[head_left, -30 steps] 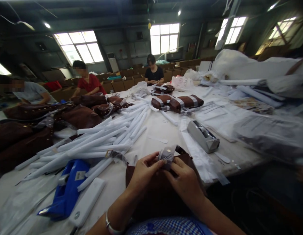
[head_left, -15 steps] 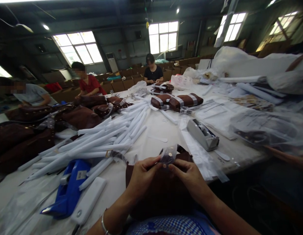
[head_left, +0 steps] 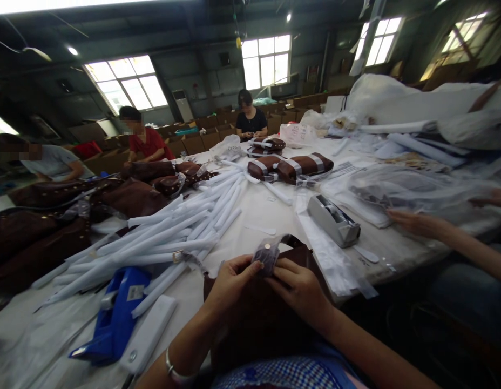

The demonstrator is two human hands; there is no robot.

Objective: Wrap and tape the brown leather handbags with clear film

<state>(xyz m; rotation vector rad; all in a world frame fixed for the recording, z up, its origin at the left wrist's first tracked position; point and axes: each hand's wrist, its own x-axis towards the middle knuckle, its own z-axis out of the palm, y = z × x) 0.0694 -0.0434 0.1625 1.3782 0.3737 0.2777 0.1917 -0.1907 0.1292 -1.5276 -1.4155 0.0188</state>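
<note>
My left hand (head_left: 231,279) and my right hand (head_left: 299,286) meet over a dark brown leather bag (head_left: 258,319) lying at the table's near edge. Together their fingers pinch a small clear plastic wrap (head_left: 265,255) folded round a metal stud on the bag's flap. Both hands are closed on that wrapped part. A silver bracelet sits on my left wrist.
White paper tubes (head_left: 181,227) are spread over the table, with a blue tape dispenser (head_left: 115,316) at left and a grey one (head_left: 333,219) at right. Brown bags (head_left: 291,166) lie further back. Three people sit beyond; a co-worker's hand (head_left: 410,221) handles plastic sheets at right.
My fingers have folded the plastic wrap down tighter round the stud. A co-worker's arm has come in from the right and reached toward the plastic sheets.
</note>
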